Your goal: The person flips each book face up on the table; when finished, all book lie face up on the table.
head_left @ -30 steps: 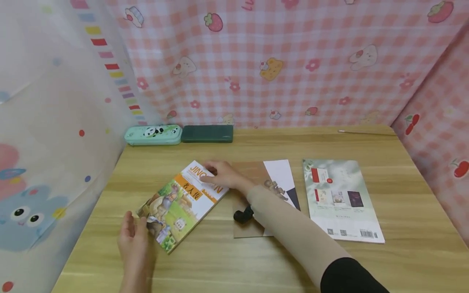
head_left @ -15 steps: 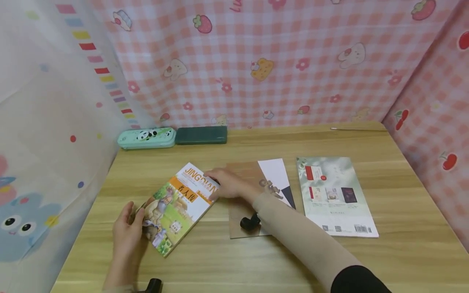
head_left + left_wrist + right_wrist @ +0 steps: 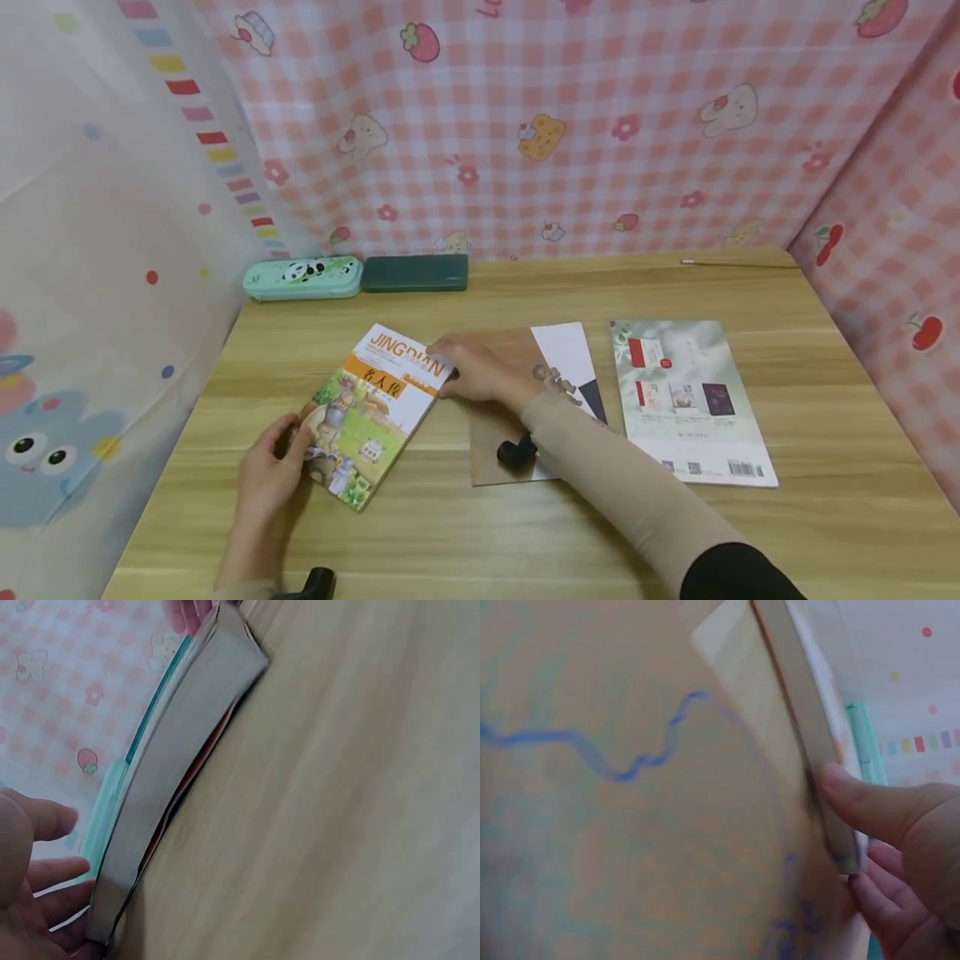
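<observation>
A paperback book (image 3: 375,417) lies askew on the left half of the table (image 3: 420,542), its smooth cover printed in white, orange and green. The right hand (image 3: 480,371) grips it at the upper right corner, thumb against the page edges and fingers round the end. The left hand (image 3: 270,467) is loosely spread at the book's left edge: its fingertips touch the book, and the thumb stands off from the cover in the left wrist view. There the pages show as a thick, pale, matte block, slightly bowed, with a dark, wavy gap and a reddish strip along the underside.

The table has a streaky, yellowish wood grain. A thin brown booklet (image 3: 502,425) with a white section lies flat under the right forearm, in its close-fitting beige sleeve (image 3: 630,483). Beyond is a pale green magazine (image 3: 693,408). Along the back sit a rounded mint case (image 3: 303,279), a flat, dark green box (image 3: 415,273) and a slender rod (image 3: 738,264). Pink checked cloth (image 3: 480,125) hangs behind in soft folds.
</observation>
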